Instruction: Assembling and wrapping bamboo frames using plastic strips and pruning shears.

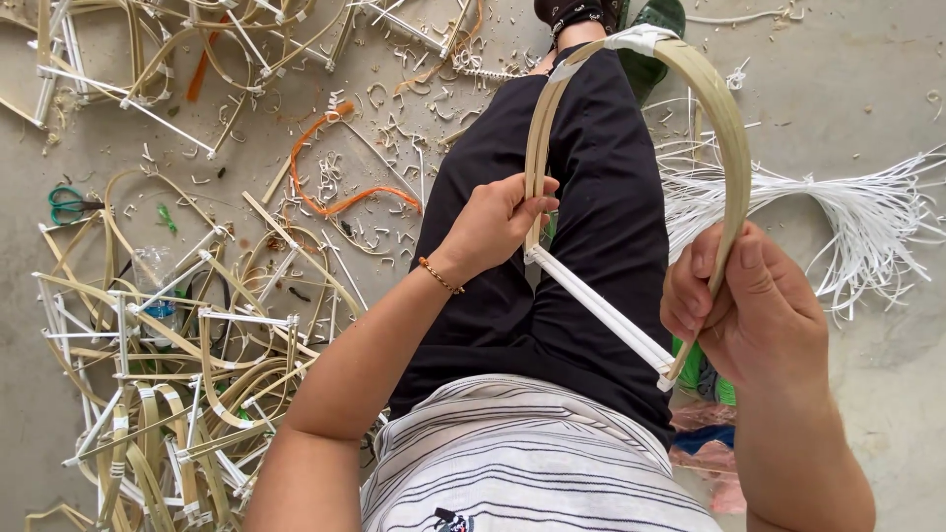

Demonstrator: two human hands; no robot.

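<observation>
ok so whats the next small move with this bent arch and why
Probably bind the right-hand joint. The left hand pinches the left leg of the arch just above where the white bar meets it, and the right hand has a grip on the right leg near the bar's other end. The top already carries a white wrap; the bar ends look less secured, though that is hard to tell.

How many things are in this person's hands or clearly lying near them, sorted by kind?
Bent bamboo arch with a white crossbar, held by the left hand and right hand: 1
Green-handled scissors: 1
Bundle of white strips: 1
Orange strips: 1
Total: 4
</observation>
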